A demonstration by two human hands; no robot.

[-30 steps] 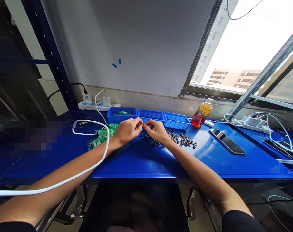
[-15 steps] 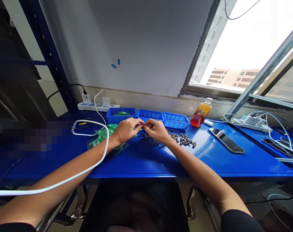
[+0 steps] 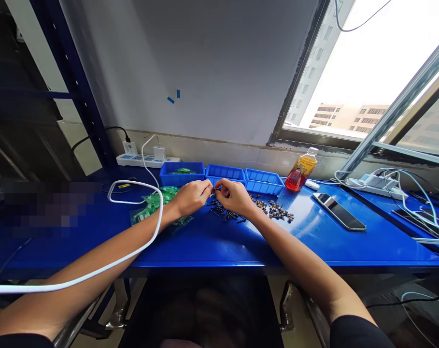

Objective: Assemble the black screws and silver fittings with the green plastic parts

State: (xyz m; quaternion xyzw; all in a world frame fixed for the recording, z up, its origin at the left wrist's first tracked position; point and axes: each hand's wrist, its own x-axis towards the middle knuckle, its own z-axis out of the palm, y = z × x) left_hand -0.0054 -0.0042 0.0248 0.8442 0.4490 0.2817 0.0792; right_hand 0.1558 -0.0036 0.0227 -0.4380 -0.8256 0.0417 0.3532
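Pinching a small dark piece above the blue table

The left hand has its thumb and fingers pressed together on one side of the piece; the right hand meets it from the other side, thumb and forefinger curled into a loop with their tips at the piece; it sits in the narrow gap between the hands, too small and too covered to identify. Below and just beside the right hand lie loose dark metal parts, with shinier brownish parts spread farther right; near the left wrist lies a clear bag of green pieces. Behind the hands, three blue bins stand in a row; the left bin holds some green items, while the middle bin and the right bin stand beside it; a bottle of red drink stands upright past the right bin; a phone lies flat nearer the front; a white cable crosses before the left forearm.
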